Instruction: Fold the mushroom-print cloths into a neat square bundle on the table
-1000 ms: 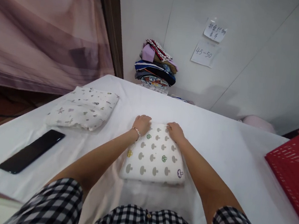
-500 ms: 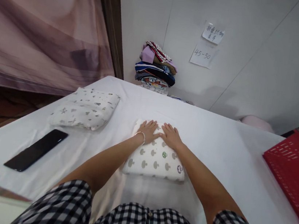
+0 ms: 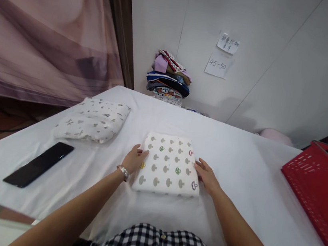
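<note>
A white cloth printed with grey mushrooms (image 3: pixel 166 163), plus a few green, red, yellow and purple ones, lies folded into a flat pad in front of me. At its left edge is my left hand (image 3: pixel 134 159), bracelet on the wrist, fingers apart and the thumb reaching the cloth's side. My right hand (image 3: pixel 207 176) is at the opposite edge, fingers stretched and tips touching the cloth. Neither hand is visibly closed round the fabric. The fingers' undersides are hidden.
A second folded white cloth with small grey prints (image 3: pixel 94 120) lies at the left, above a black phone (image 3: pixel 39 164). On the right stands a red basket (image 3: pixel 319 180). Beyond the white-covered table (image 3: pixel 237 165), a stack of folded fabrics (image 3: pixel 170 77) stands by the wall.
Both hands have left the top of the mushroom-print cloth and moved apart, down to its left and right edges. The cloth's far part and upper rows of mushrooms now show.
</note>
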Available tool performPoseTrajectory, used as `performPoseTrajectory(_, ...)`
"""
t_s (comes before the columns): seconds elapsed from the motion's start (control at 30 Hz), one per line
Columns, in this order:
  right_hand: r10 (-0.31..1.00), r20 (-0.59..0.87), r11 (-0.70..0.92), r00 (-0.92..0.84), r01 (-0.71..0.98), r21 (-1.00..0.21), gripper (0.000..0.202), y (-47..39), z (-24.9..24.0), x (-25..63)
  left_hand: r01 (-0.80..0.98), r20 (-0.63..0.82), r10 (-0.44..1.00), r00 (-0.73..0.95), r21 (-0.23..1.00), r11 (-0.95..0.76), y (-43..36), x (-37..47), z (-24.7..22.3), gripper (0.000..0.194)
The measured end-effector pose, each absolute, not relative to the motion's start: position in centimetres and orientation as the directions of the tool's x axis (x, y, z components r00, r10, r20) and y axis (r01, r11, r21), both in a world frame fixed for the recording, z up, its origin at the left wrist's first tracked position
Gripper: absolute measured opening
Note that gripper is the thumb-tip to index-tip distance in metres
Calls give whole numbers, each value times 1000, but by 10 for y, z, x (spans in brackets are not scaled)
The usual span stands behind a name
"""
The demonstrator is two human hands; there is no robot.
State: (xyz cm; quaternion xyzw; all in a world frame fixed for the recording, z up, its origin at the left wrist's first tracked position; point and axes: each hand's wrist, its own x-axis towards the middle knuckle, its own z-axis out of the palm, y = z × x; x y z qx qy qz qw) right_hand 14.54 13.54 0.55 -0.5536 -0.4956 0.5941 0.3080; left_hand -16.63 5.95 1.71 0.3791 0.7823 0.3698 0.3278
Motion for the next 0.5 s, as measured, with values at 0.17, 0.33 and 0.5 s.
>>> performPoseTrajectory(0.17,885,-424,-376,-191,240,-895,75,134,19,139,88,-437,778,-452,846,526,58,-160,25,68)
performPoseTrajectory(0.33,811,-507,-469,-292,192,-862,46,144,31,132,-93,-563,778,-277,822,562,60,-160,42,39)
performPoseTrajectory(0.5,690,-527,-575,-496,66,-815,34,142,35,126,-115,-557,776,-295,827,550,58,-156,50,34)
